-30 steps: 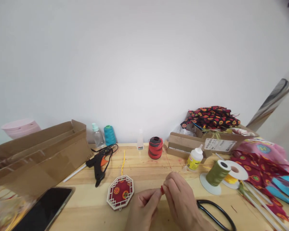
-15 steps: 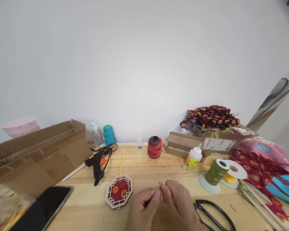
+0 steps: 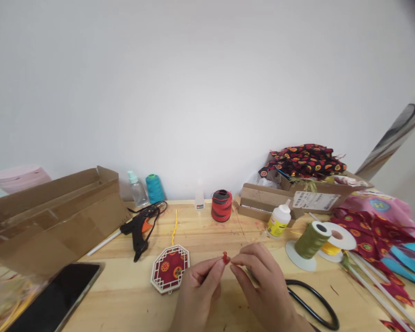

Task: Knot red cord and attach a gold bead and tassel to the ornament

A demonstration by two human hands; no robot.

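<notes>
A small looped piece of red cord (image 3: 225, 257) sticks up from the fingertips of my left hand (image 3: 201, 289), pinched between thumb and index finger. Close beside it on the right, my right hand (image 3: 264, 287) has its thumb and index tip drawn together at the cord; the bit between them is too small to see clearly. Left of my hands lies an octagonal wooden lattice pendant (image 3: 171, 269) with patterned red fabric inside and a yellow cord (image 3: 174, 227) at its top. Black-handled scissors (image 3: 327, 310) rest partly hidden behind my right forearm.
At the back stand a red cord spool (image 3: 222, 206) and a white glue bottle (image 3: 278, 222). A glue gun (image 3: 138, 235), a phone (image 3: 57, 297) and a long cardboard box (image 3: 62, 219) are at left. Green thread (image 3: 310, 240) and fabric (image 3: 370, 230) lie at right.
My hands have moved slightly apart, the right one shifting right and its fingers loosening from a tight grip to a fingertip pinch. More of the red cord shows at my left fingertips.
</notes>
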